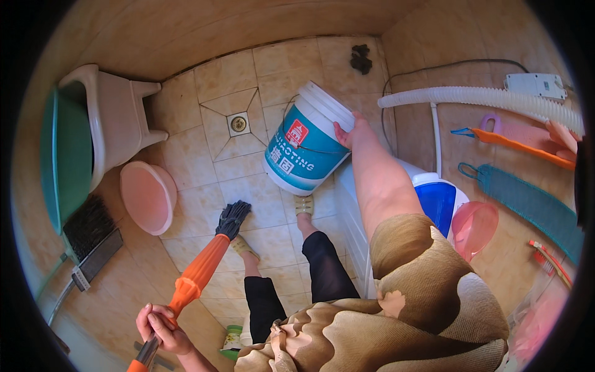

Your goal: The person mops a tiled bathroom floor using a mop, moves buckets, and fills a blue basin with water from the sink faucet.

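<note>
My left hand point(162, 328) is wrapped around the metal pole of a mop with an orange plastic collar point(193, 274). The mop's dark grey strands point(234, 217) hang together in a bundle, low over the tiles beside one sandalled foot. My right hand point(347, 131), arm stretched forward, grips the rim of a white and teal plastic bucket point(304, 144) that bears printed writing. The bucket leans in front of my other foot, its wire handle hanging down. Its inside is hidden, and I cannot tell whether its base touches the floor.
A floor drain point(239, 123) lies left of the bucket, a dark clump point(360, 59) in the far corner. Along the left stand a plastic stool point(116, 116), green basin point(67, 153), pink basin point(148, 197) and broom point(92, 228). A white corrugated hose point(474, 98) crosses the right.
</note>
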### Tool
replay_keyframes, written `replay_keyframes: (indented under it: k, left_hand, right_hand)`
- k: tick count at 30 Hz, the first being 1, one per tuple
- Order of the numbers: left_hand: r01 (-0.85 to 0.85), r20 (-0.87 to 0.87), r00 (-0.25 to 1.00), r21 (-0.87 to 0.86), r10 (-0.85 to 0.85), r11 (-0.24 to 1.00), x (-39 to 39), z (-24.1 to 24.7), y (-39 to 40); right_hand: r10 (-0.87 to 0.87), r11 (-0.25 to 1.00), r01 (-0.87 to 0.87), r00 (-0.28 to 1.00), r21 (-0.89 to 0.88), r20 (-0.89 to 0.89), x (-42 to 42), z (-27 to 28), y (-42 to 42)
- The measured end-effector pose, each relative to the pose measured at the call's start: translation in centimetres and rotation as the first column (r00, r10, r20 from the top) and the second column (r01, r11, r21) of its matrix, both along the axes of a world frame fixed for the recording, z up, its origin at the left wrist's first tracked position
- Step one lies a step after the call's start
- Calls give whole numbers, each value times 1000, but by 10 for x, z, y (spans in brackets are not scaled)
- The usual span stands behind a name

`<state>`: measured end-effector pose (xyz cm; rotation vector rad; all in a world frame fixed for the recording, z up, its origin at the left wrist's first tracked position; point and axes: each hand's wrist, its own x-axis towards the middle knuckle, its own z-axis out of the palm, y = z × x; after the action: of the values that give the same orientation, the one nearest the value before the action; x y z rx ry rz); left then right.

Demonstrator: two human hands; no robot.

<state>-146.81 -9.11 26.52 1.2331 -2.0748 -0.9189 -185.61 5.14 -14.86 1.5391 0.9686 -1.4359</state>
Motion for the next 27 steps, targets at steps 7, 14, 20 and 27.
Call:
replay_keyframes:
  k: [7,14,20,27]
  left_hand:
    - [-40,-2,999,10,40,999,13,-5,-11]
    - [-19,-20,1000,0,19,1000,21,-8,-24]
    - [-20,-25,999,-6,20,1000,27,-8,-33]
    - [-14,-13,1000,12,14,1000,37,-5,-41]
  right_hand:
    - [24,995,-23,1000,102,-6,9,12,-20]
    - [16,993,-18,1000,113,15,11,9,-37]
    - [-3,987,3,1000,161,0,14,16,-50]
    - [-33,984,36,999,173,-20,23,18,-65]
